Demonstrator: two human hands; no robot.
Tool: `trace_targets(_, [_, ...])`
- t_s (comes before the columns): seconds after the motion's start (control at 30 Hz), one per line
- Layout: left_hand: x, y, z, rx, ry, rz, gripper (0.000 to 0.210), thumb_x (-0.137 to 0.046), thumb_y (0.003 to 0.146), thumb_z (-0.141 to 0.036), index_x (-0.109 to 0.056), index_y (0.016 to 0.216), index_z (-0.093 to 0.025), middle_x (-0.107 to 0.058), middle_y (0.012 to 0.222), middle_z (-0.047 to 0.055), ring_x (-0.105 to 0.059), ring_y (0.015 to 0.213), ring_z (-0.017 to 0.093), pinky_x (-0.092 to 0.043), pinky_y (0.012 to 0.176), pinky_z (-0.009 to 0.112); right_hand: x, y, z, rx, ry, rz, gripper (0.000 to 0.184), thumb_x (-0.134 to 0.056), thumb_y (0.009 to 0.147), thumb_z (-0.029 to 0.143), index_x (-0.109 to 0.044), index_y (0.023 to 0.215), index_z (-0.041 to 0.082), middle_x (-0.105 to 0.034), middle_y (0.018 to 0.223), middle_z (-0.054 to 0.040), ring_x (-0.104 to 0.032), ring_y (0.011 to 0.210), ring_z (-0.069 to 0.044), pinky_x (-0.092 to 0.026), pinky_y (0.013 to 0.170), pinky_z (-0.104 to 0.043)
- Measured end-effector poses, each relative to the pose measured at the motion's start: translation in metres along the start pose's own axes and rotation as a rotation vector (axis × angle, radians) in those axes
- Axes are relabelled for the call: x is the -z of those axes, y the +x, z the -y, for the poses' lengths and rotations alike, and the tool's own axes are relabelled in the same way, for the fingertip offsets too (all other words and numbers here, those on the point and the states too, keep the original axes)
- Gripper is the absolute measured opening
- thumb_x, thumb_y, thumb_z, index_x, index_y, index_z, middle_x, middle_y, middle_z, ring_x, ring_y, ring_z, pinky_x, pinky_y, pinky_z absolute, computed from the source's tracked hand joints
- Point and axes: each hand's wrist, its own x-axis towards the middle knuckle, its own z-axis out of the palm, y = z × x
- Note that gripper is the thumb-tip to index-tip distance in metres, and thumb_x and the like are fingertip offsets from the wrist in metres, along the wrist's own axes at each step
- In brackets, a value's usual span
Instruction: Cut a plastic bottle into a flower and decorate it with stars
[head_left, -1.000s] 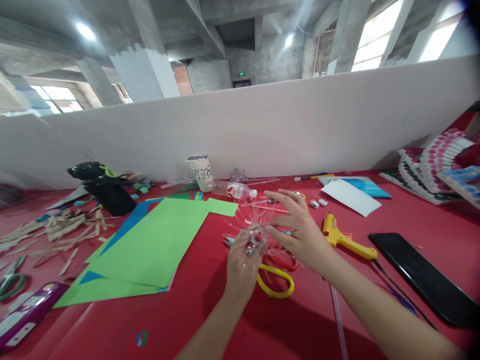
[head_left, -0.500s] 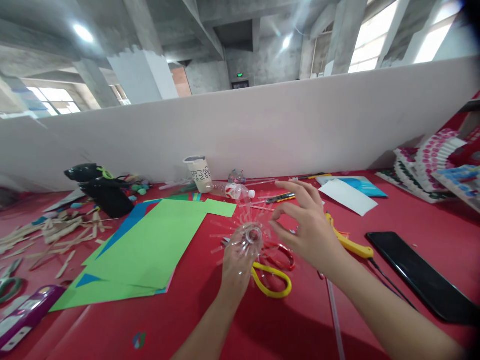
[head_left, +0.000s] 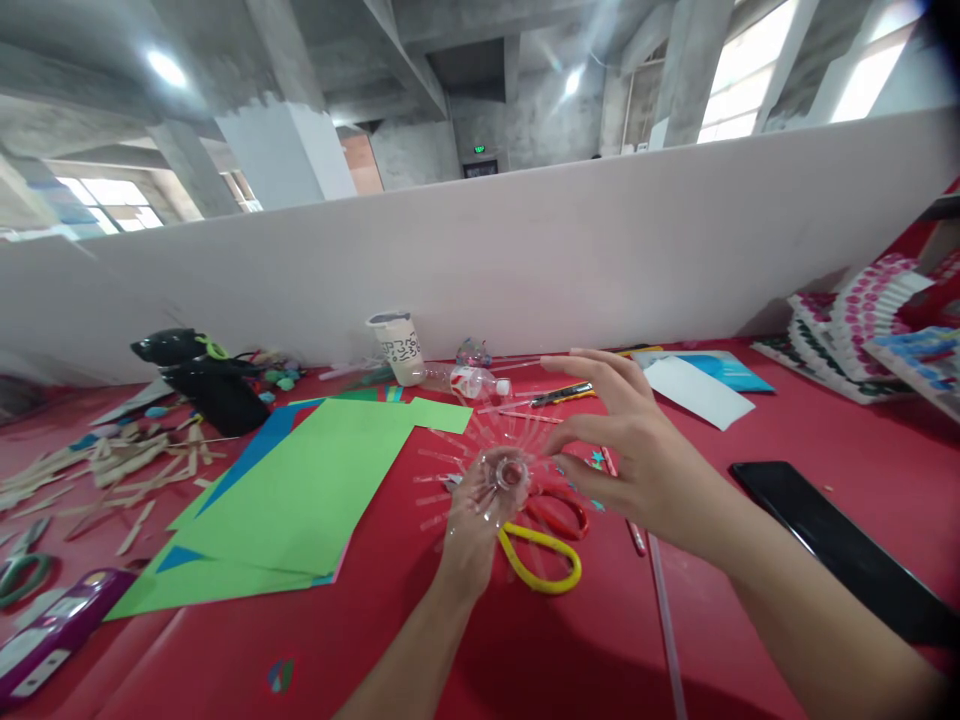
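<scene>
My left hand (head_left: 471,515) is closed around the neck end of a cut clear plastic bottle (head_left: 513,474), whose round mouth faces me. Thin transparent strips fan out all around it. My right hand (head_left: 626,450) is held at the right side of this fan. Its thumb and index fingertips come close to the strip ends with a narrow gap between them, and the other fingers stretch out above. Below the bottle lie scissors with a yellow handle loop (head_left: 541,560) and a red handle loop (head_left: 559,512), their blades mostly hidden behind the hand.
Green paper sheets (head_left: 300,490) lie at left, near wooden sticks (head_left: 127,460) and a black bottle (head_left: 214,385). A cup (head_left: 397,348), a plastic bottle (head_left: 476,382) and a utility knife (head_left: 562,394) sit behind. A phone (head_left: 832,550) lies at right.
My right hand has shifted slightly right and toward me, its thumb and index finger less tightly closed. The cut bottle has turned a little in my left hand. The yellow glue gun is now hidden.
</scene>
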Motion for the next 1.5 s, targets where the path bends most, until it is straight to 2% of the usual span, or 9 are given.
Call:
trace_targets(0.17, [0.005,0.000,0.004,0.004,0.003,-0.010,0.034,-0.075,0.067,-0.027,-0.065,0.099,-0.021,-0.068,0.092,0.003,-0.062,0.081,0.015,-0.049,0.075,0.026,0.000,0.000,0.001,0.021,0.015,-0.001,0.016,-0.060,0.081,0.014,-0.068,0.077,0.027,-0.038,0.141,0.0002,-0.022,0.134,-0.029,-0.033,0.105,-0.049])
trace_targets(0.3, [0.004,0.000,0.005,0.011,-0.031,0.016,0.032,-0.075,0.066,-0.019,-0.066,0.096,-0.023,-0.068,0.093,0.001,-0.062,0.081,0.013,-0.048,0.074,0.024,0.009,0.000,0.000,0.031,-0.006,-0.012,0.016,-0.060,0.079,0.012,-0.067,0.074,0.025,-0.043,0.138,-0.0007,-0.026,0.132,-0.029,-0.033,0.105,-0.049])
trace_targets(0.53, [0.003,0.000,0.005,0.044,-0.082,0.028,0.034,-0.075,0.063,-0.014,-0.067,0.095,-0.020,-0.069,0.090,0.001,-0.061,0.078,0.013,-0.047,0.074,0.025,0.003,-0.002,0.001,0.066,-0.090,0.096,0.012,-0.059,0.082,0.018,-0.066,0.075,0.024,-0.043,0.137,-0.0033,-0.026,0.132,-0.029,-0.034,0.104,-0.048])
trace_targets(0.67, [0.000,-0.002,0.000,0.062,-0.091,0.038,0.032,-0.075,0.064,-0.015,-0.069,0.094,-0.022,-0.068,0.089,0.000,-0.060,0.078,0.012,-0.047,0.073,0.025,0.002,-0.002,-0.001,0.050,-0.040,0.106,0.010,-0.060,0.083,0.020,-0.066,0.077,0.026,-0.041,0.139,-0.0025,-0.027,0.132,-0.029,-0.035,0.103,-0.049])
trace_targets(0.9, [0.001,-0.002,0.000,0.073,-0.048,0.053,0.032,-0.071,0.065,-0.013,-0.070,0.096,-0.023,-0.068,0.096,0.003,-0.058,0.087,0.016,-0.045,0.077,0.026,0.020,0.000,-0.003,-0.026,0.125,0.030,0.010,-0.060,0.084,0.021,-0.064,0.077,0.027,-0.049,0.131,-0.0011,-0.040,0.124,-0.029,-0.040,0.098,-0.049])
trace_targets(1.1, [0.002,-0.003,0.002,0.092,-0.130,0.176,0.032,-0.069,0.064,-0.013,-0.070,0.095,-0.019,-0.068,0.085,0.003,-0.056,0.075,0.014,-0.043,0.068,0.025,0.019,-0.001,-0.002,0.144,0.015,-0.028,0.016,-0.059,0.085,0.017,-0.070,0.090,0.029,-0.043,0.136,-0.0017,-0.031,0.129,-0.029,-0.031,0.106,-0.050])
trace_targets(1.3, [0.004,-0.007,0.003,0.167,-0.164,0.223,0.021,-0.070,0.065,-0.015,-0.071,0.087,-0.018,-0.067,0.082,0.005,-0.057,0.070,0.014,-0.042,0.062,0.026,0.016,0.001,-0.003,0.183,0.009,-0.012,0.016,-0.062,0.084,0.023,-0.070,0.097,0.028,-0.045,0.136,-0.0038,-0.030,0.130,-0.031,-0.034,0.104,-0.051])
trace_targets(1.43, [0.003,-0.007,0.001,0.199,-0.200,0.252,0.027,-0.072,0.062,-0.018,-0.070,0.090,-0.017,-0.066,0.083,0.006,-0.057,0.072,0.015,-0.041,0.064,0.026,0.017,0.000,-0.001,0.177,0.002,-0.029,0.022,-0.061,0.083,0.021,-0.066,0.104,0.027,-0.044,0.136,-0.0056,-0.032,0.128,-0.030,-0.034,0.104,-0.051])
trace_targets(1.5, [0.001,-0.007,-0.001,0.206,-0.195,0.250,0.028,-0.071,0.062,-0.018,-0.070,0.090,-0.016,-0.067,0.083,0.007,-0.057,0.072,0.015,-0.041,0.063,0.026,0.018,-0.001,0.001,0.163,-0.003,-0.058,0.017,-0.059,0.084,0.020,-0.064,0.099,0.026,-0.045,0.134,-0.0072,-0.036,0.125,-0.031,-0.034,0.102,-0.053])
